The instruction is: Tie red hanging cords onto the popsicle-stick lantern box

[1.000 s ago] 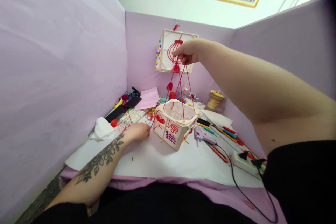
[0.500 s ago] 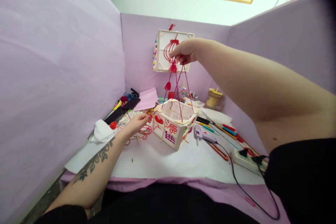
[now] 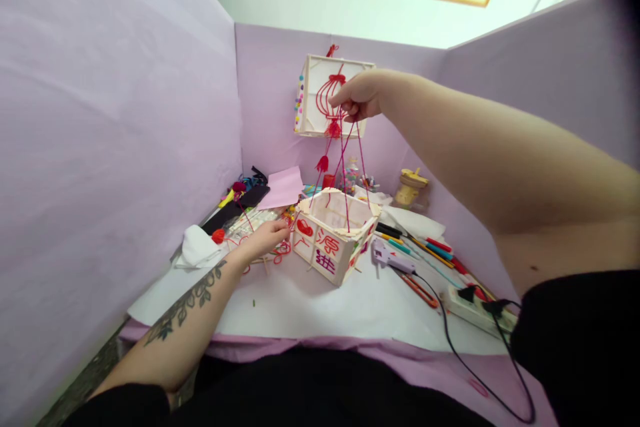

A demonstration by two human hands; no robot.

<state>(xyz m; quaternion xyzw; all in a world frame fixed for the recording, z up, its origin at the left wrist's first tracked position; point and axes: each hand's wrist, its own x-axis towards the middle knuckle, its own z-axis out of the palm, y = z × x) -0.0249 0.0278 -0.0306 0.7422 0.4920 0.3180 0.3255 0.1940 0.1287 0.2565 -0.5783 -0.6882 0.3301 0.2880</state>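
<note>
My right hand (image 3: 357, 99) is raised and closed round the dark red strings (image 3: 344, 160) of a many-sided paper lantern (image 3: 327, 247). The strings run down to the lantern's upper rim; its pale panels carry red and purple characters and drawings. The lantern's underside is at the white tabletop, and I cannot tell whether it bears weight there. My left hand (image 3: 273, 235) is pinched beside the lantern's left corner. Dark red yarn (image 3: 249, 219) runs from a ball at the back left to this hand, and a strand seems to continue to the lantern's corner.
A finished square lantern (image 3: 313, 90) hangs on the back partition. To the right lie a glue gun (image 3: 393, 257), a cutter (image 3: 419, 290), pens and a power strip (image 3: 475, 310) with a black cable. White cloth (image 3: 199, 247) and tangled red yarn (image 3: 283, 252) lie left.
The whole view has shifted slightly. My left hand has moved a little closer to the lantern's left corner, while my right hand keeps its hold on the strings.
</note>
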